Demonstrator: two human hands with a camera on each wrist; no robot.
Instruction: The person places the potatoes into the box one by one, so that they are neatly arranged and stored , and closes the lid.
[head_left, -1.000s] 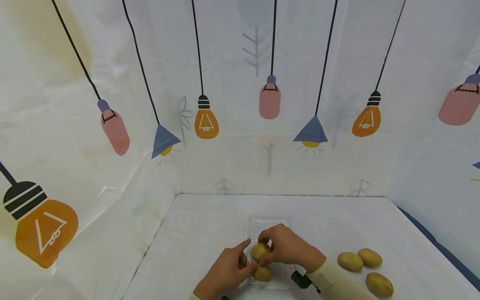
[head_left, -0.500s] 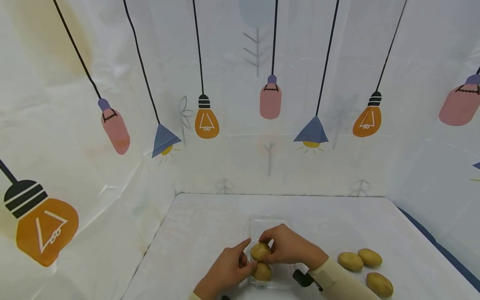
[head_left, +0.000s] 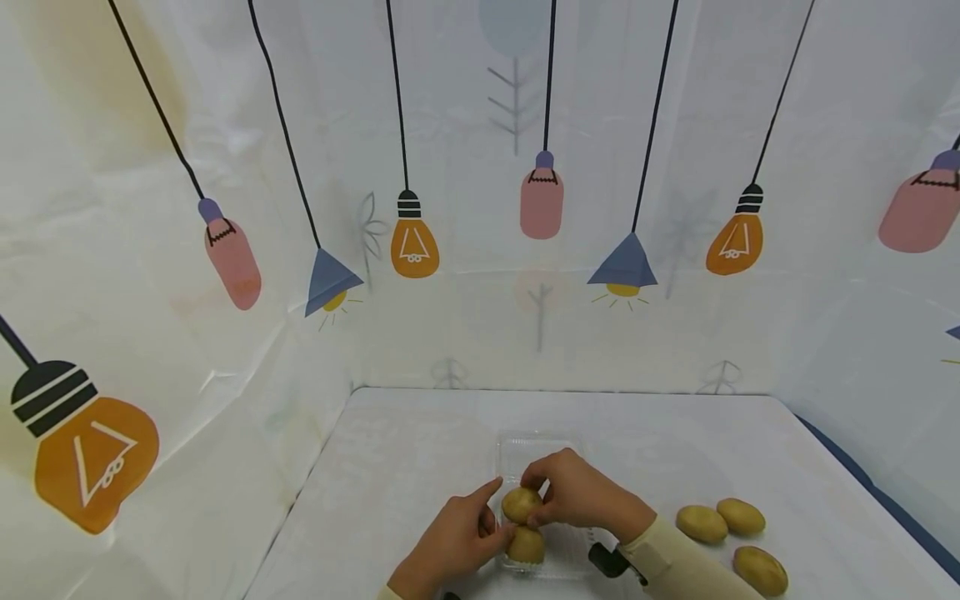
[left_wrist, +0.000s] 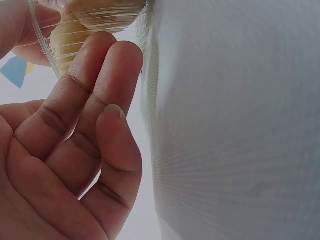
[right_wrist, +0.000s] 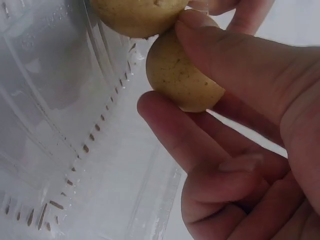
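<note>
Over there, the right hand (head_left: 583, 497) pinches a potato (head_left: 521, 505) at the clear box (head_left: 568, 557); the left hand (head_left: 456, 533) touches the box, fingers loosely extended.

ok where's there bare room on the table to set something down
Bare tabletop lies left of the left hand and clear container, and at the back right, between the three loose potatoes and the patterned backdrop. The container's left side is crowded: the right hand pinches one of two potatoes there, the left close by.
</note>
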